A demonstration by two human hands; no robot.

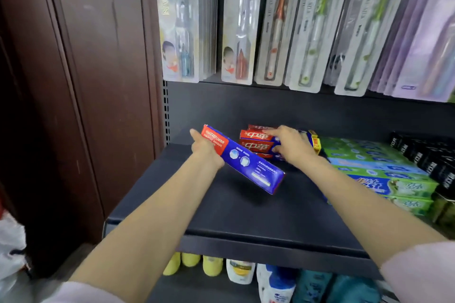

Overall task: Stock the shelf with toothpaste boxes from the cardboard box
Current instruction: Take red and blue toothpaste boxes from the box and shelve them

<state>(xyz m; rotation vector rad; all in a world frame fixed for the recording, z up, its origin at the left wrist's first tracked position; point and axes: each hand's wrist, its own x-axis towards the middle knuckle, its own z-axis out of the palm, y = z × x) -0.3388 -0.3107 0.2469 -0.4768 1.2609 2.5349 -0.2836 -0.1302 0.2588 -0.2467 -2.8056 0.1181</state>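
My left hand (205,150) grips a red and blue toothpaste box (248,162) near its red end and holds it tilted above the dark shelf (246,216). My right hand (290,145) rests on a small stack of the same red and blue toothpaste boxes (256,141) at the back of the shelf, its fingers curled round the top ones. The cardboard box is out of view.
Green and blue toothpaste boxes (384,172) fill the shelf's right side, with black boxes (428,155) beyond them. Packaged toothbrushes (278,22) hang above. Bottles (241,270) stand on the shelf below. A brown wooden cabinet (86,81) is at the left.
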